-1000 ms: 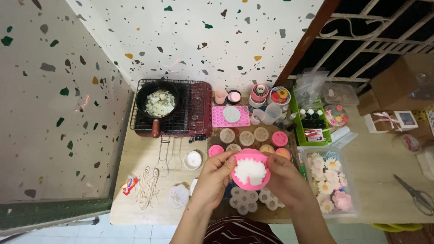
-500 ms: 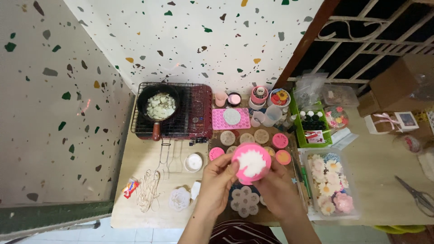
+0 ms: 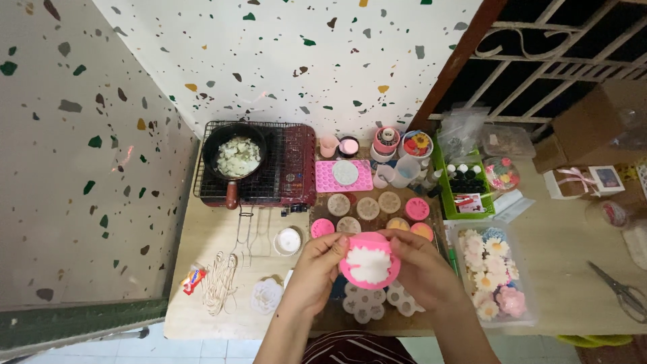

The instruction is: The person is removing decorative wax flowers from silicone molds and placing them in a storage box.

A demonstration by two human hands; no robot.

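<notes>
The surface (image 3: 222, 246) is crowded: a stove (image 3: 283, 176) with a pan (image 3: 236, 156) of white chunks at the back left, a tray (image 3: 472, 178) of small bottles at the back right, a clear box (image 3: 465, 269) of finished flowers on the right, and a row of round moulds (image 3: 367, 207) across the middle.

Both hands hold one pink mould (image 3: 369, 261) up over the near edge, just above some white cast flowers (image 3: 377, 301). The left hand (image 3: 313, 269) grips its left rim and the right hand (image 3: 421, 266) its right rim, thumbs on the top edge; each grip is closed on the mould. A white flower casting (image 3: 368, 264) fills the cavity.

To free it cleanly, I judge it best to peel the soft rim back evenly all round and press from behind the centre, not at the thin petal tips, which would likely snap. Keeping it low over the surface would soften a fall.
</notes>
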